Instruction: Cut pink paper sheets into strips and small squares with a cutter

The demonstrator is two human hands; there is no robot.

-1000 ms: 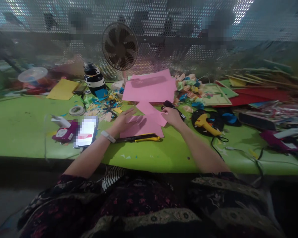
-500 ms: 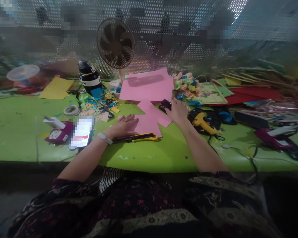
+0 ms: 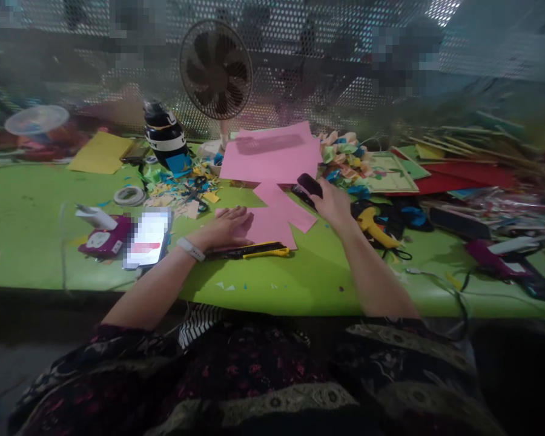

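Note:
My left hand [image 3: 224, 229] lies flat with fingers stretched out on a piece of pink paper [image 3: 272, 225]. Just below it, along the paper's lower edge, is a yellow and black utility knife [image 3: 267, 250]. My right hand [image 3: 333, 203] is closed round a black stapler [image 3: 309, 184], tilted at the upper right of the cut pink pieces. A narrow pink strip [image 3: 295, 212] runs slantwise between the hands. Behind them a large pink sheet [image 3: 272, 154] leans, raised off the table.
Scissors [image 3: 197, 192] lie among paper scraps on the left, near a tape roll [image 3: 129, 195], a lit phone [image 3: 148, 239] and a black bottle [image 3: 166, 136]. A fan [image 3: 216, 69] stands behind. To the right are a yellow-handled tool [image 3: 376, 227], paper scraps [image 3: 343, 154] and cables.
My right hand has closed round the stapler, which is now lifted and turned slightly. My left hand stays on the pink paper. The view has shifted a little.

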